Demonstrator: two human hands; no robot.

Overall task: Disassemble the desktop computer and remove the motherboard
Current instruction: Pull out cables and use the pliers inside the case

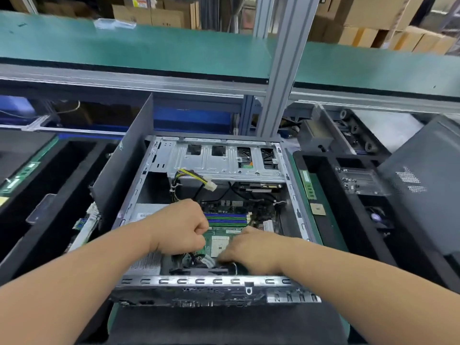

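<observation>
An open desktop computer case [214, 282] lies on its side in front of me. Inside it sits the green motherboard [225, 236] with blue and green memory slots [225, 219]. My left hand [178, 226] is balled into a fist over the board's left part; black cables run out beneath it, and what it grips is hidden. My right hand [251, 247] reaches down at the board's near edge, its fingertips on a grey part beside the black cables [193, 257]. A loose yellow-and-black power cable with a white plug [210, 186] hangs under the drive cage [224, 158].
The case's dark side panel [124, 165] stands upright along its left. Black foam trays [348, 220] flank the case; a memory stick [308, 184] and a CPU chip [317, 209] lie on the right one. A metal post [281, 70] rises behind.
</observation>
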